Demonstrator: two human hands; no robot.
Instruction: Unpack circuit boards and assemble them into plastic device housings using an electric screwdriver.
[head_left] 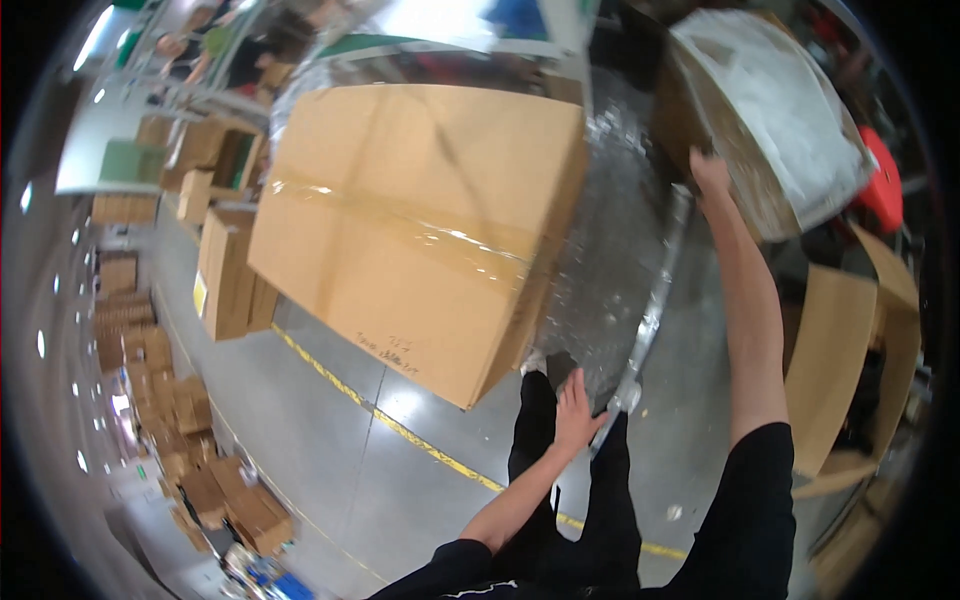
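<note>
A large taped cardboard box [400,230] stands before me, brown tape across its top. Along its right side spreads a sheet of clear plastic film [600,260]. A shiny, gathered strip of plastic [657,300] runs along the sheet's right border. My left hand [575,415] is over my legs with fingers stretched and apart, its thumb close to the strip's lower end; whether they touch, I cannot tell. My right hand [708,172] reaches far forward, fingers curled closed, near the strip's upper end and against a carton with white plastic on top [770,110]. What it grips is hidden.
An open cardboard box [835,370] stands at my right, near a red object [882,180]. Smaller boxes [228,270] sit left of the large box. A yellow floor line [420,440] crosses before my feet. Several cartons [240,500] are piled far left; people work at the back left.
</note>
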